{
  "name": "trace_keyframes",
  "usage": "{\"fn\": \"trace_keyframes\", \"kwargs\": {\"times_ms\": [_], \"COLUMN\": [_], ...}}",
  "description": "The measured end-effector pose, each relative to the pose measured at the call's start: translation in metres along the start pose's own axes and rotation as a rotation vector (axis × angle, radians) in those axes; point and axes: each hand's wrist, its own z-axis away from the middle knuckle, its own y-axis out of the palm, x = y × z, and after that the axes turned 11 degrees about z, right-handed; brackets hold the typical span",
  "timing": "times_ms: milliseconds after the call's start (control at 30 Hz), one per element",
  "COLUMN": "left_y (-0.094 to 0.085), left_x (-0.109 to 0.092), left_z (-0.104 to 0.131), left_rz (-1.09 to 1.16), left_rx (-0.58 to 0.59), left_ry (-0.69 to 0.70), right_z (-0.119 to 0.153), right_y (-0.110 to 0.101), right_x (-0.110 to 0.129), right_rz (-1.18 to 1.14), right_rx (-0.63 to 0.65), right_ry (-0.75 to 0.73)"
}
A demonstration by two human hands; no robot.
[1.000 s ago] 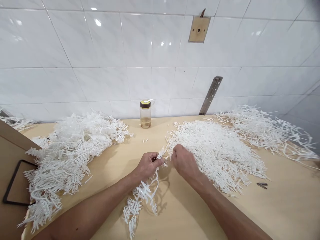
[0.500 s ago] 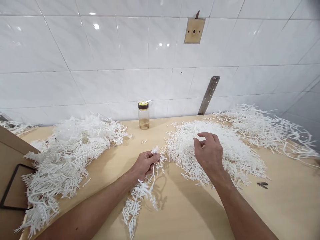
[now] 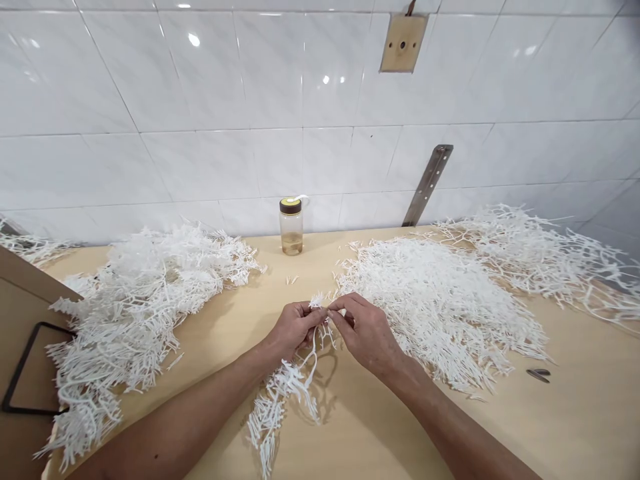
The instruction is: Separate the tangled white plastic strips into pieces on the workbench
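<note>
A white branched plastic sprue (image 3: 285, 393), with many thin prongs, hangs from my left hand (image 3: 296, 329), its lower end towards the table's front. The fingers of that hand are closed round its upper part. My right hand (image 3: 365, 330) meets it there, thumb and forefinger pinched at the sprue's tip; whatever small piece lies between those fingertips is too small to make out. To the right is a broad heap of loose short white pieces (image 3: 440, 300). On the left lies a pile of similar white branched sprues (image 3: 135, 313).
Bare branching white frames (image 3: 545, 260) lie at the back right. A lidded bottle (image 3: 291, 230) with some liquid stands near the tiled wall. Small dark metal tweezers or clippers (image 3: 539, 375) rest at the right. A wooden panel with a black handle (image 3: 30, 367) borders the left.
My right hand has come left and down from above the heap of loose pieces to the sprue in my left hand. The left hand keeps its hold. The view has tilted slightly.
</note>
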Motion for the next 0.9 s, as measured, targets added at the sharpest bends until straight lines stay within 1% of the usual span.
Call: {"fn": "trace_keyframes", "kwargs": {"times_ms": [167, 300, 500, 600, 733, 800, 900], "left_y": [0.001, 0.002, 0.003, 0.004, 0.005, 0.005, 0.006], "left_x": [0.000, -0.001, 0.000, 0.004, 0.012, 0.016, 0.017], "left_z": [0.000, 0.001, 0.002, 0.001, -0.001, -0.001, -0.001], "left_rz": [0.006, -0.002, -0.056, -0.128, -0.228, -0.280, -0.347], "left_rx": [-0.023, -0.029, -0.032, -0.065, -0.148, -0.165, -0.179], "left_ry": [0.018, 0.006, 0.012, 0.068, 0.191, 0.252, 0.306], "right_z": [-0.001, 0.000, 0.002, 0.004, 0.007, 0.007, 0.006], "right_y": [0.000, 0.000, 0.003, 0.006, 0.012, 0.014, 0.017], "right_x": [-0.002, -0.001, 0.001, 0.002, 0.004, 0.006, 0.010], "right_rz": [0.043, 0.068, 0.141, 0.209, 0.276, 0.293, 0.268], "right_rx": [0.043, 0.083, 0.102, 0.114, 0.111, 0.121, 0.185], "right_ry": [0.042, 0.068, -0.019, -0.032, 0.002, 0.045, 0.173]}}
